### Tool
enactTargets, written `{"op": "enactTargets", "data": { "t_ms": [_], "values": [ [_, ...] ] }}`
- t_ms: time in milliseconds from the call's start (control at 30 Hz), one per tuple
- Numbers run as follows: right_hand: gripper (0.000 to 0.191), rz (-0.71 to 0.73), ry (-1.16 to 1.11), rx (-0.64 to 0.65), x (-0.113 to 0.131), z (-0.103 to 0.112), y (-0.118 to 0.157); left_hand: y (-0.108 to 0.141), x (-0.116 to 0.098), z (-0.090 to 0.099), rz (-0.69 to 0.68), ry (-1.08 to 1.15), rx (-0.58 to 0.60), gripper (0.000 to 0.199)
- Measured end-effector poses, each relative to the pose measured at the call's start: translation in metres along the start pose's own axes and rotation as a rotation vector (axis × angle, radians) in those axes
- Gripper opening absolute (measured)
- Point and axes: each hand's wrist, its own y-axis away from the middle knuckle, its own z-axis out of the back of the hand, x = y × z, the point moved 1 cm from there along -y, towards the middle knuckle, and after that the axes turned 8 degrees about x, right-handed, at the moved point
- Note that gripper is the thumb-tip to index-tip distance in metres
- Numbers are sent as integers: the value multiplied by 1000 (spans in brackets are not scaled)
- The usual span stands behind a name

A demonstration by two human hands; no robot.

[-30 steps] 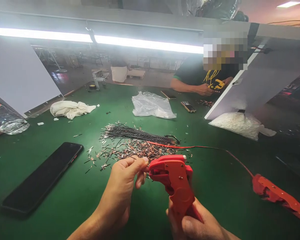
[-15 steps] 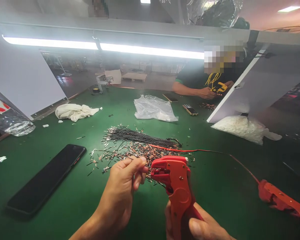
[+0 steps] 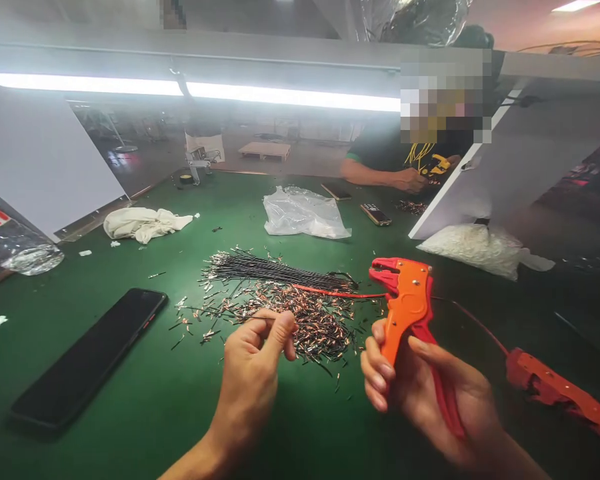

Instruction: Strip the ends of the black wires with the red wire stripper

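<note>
My right hand is wrapped round the handles of an orange and red wire stripper, its jaws raised and pointing left. Nothing shows between those jaws. Between thumb and fingers my left hand pinches a thin black wire, which runs out to the left; its other end is hidden in the fingers. Just beyond that hand spreads a heap of short cut wire scraps, black with copper and silvery bits. Behind the heap lies a bundle of long black wires with bared ends at the left.
A black phone lies at the left. A second red tool sits at the right, near a red cord. Farther back are a plastic bag, a white cloth and a co-worker's hand.
My right hand has moved the wire stripper up and right, away from my left hand. The left hand has shifted only slightly and keeps its pinch.
</note>
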Motion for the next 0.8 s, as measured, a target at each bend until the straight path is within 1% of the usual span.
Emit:
{"op": "enactTargets", "data": {
  "t_ms": [67, 133, 167, 200, 233, 300, 333, 400, 467, 567, 700, 767, 800],
  "values": [
    [28, -23, 339, -201, 13, 13, 0, 4, -1, -3, -96, -120, 36, 31],
    [34, -54, 790, -369, 21, 26, 0, 7, -2, -5, -226, -231, 26, 22],
    [34, -92, 1042, -436, 24, 31, 0, 9, -2, -6, -291, -280, 11, 19],
    [33, -147, 1282, -530, 26, 35, 0, 10, -2, -7, -348, -324, -1, 15],
    [32, -202, 1475, -603, 26, 38, -1, 10, -1, -7, -397, -365, -10, 13],
    [31, -297, 1761, -688, 24, 42, -3, 11, 1, -6, -472, -426, -19, 10],
    [31, -319, 1858, -682, 22, 42, -4, 11, 2, -6, -499, -445, -20, 10],
    [34, -312, 2015, -632, 16, 42, -6, 10, 3, -5, -527, -471, -17, 11],
    [39, -265, 2145, -583, 9, 42, -7, 10, 5, -5, -524, -482, -7, 11],
    [40, -185, 2260, -547, -3, 40, -8, 10, 6, -5, -516, -472, 3, 11],
    [32, -160, 2272, -531, -13, 35, -9, 11, 8, -6, -503, -467, 23, 14],
    [30, -167, 2212, -536, -11, 34, -10, 10, 9, -6, -500, -477, 30, 15],
    [29, -172, 2146, -542, -8, 34, -10, 10, 9, -6, -510, -485, 29, 15]
  ]
}}
